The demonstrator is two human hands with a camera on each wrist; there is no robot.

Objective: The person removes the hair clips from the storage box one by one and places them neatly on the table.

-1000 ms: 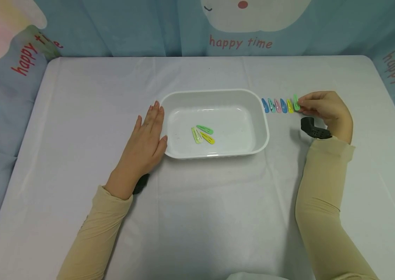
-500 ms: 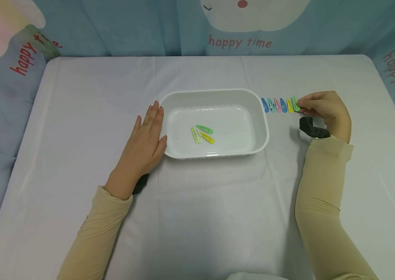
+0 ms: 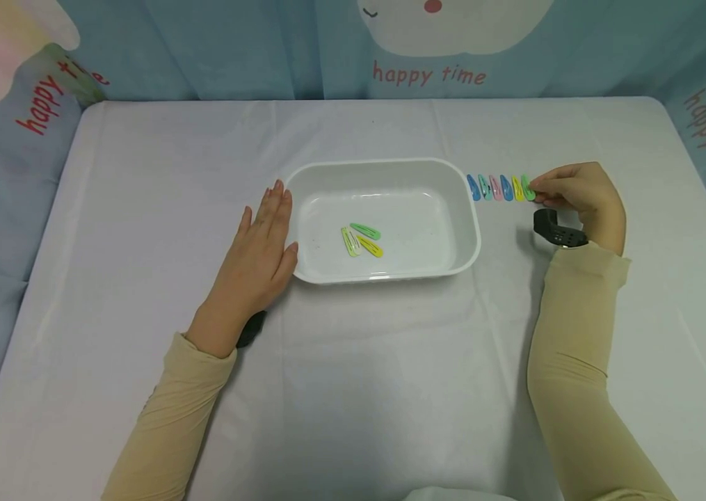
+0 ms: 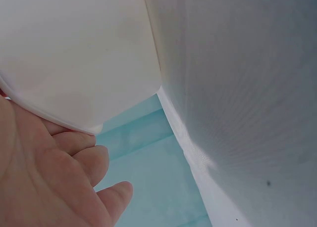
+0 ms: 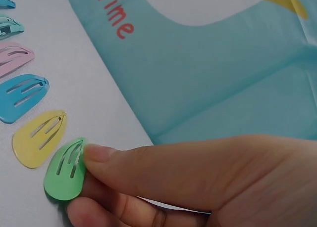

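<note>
My right hand [image 3: 581, 195] pinches the edge of a green snap hair clip [image 5: 64, 175] between thumb and fingers, low over the table at the right end of a row. Beside it lie a yellow clip [image 5: 34, 145], a blue clip [image 5: 20, 98], a pink clip [image 5: 15, 59], and more clips toward the tray. My left hand [image 3: 252, 257], fingers straight, rests against the left rim of the white tray [image 3: 415, 223]. Inside the tray are a green clip [image 3: 365, 231], a yellow clip [image 3: 370, 246] and a pale yellow-and-white piece [image 3: 350, 241], perhaps two clips together.
A white cloth covers the table [image 3: 353, 390]. Behind its far edge hangs a blue printed curtain [image 3: 234, 49], which also runs along both sides. The row of clips begins close to the tray's right wall.
My right hand has lowered the green clip slightly and brought it in line beside the yellow one. My left hand and the tray have stayed in place.
</note>
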